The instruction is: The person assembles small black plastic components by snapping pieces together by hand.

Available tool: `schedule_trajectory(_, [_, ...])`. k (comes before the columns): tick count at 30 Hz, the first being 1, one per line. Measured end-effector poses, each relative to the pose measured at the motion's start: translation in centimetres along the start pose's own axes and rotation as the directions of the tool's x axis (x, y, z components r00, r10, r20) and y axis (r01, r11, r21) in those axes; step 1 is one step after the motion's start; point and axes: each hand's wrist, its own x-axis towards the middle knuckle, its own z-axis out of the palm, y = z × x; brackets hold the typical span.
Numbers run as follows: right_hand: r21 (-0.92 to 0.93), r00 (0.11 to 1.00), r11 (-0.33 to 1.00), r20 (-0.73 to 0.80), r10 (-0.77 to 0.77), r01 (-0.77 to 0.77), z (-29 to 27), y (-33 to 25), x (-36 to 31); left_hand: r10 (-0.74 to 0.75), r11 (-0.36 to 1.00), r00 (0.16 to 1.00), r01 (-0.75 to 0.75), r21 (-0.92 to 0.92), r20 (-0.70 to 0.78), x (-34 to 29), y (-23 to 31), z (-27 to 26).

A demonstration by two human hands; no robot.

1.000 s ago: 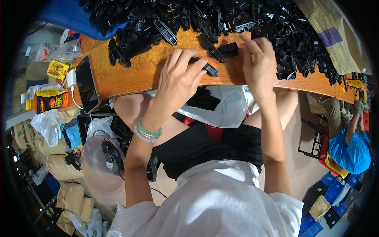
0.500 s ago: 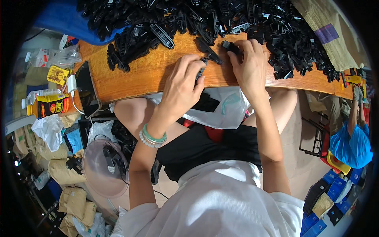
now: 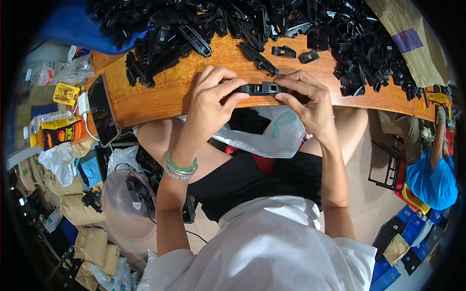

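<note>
Between thumb and fingers, my left hand (image 3: 209, 99) pinches a slim black plastic part (image 3: 250, 89) over the table's near edge. My right hand (image 3: 313, 104) grips a short black plastic piece (image 3: 272, 88) with a square opening. The two parts meet end to end in one line; whether they are locked together I cannot tell. Just beyond my hands lie a long black plastic part (image 3: 257, 57) and two small black pieces, an open frame (image 3: 284, 51) and a block (image 3: 308, 56).
Heaps of black plastic parts (image 3: 233, 19) cover the far side of the wooden table (image 3: 145, 104). A dark tablet (image 3: 103, 110) with a white cable lies at the left edge, near bottles (image 3: 59, 131). A plastic bag (image 3: 276, 136) hangs over my lap. Another person in blue (image 3: 432, 179) sits at right.
My right hand has lifted a short piece from the table and moved nearer. My left hand has turned its part sideways, so both parts now meet between my hands.
</note>
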Motion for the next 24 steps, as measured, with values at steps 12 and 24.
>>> schedule_trajectory(12, [-0.002,0.986,0.995,0.134,-0.096,0.097,-0.3,-0.2,-1.3,0.103,0.993,0.989,-0.095,-0.076,0.102,1.7,0.2,-0.8])
schedule_trajectory(24, [-0.519,0.866,0.813,-0.243,-0.437,0.264,-0.3,1.7,3.9,0.141,0.986,0.926,-0.161,0.031,0.35,2.5,1.0,-0.1])
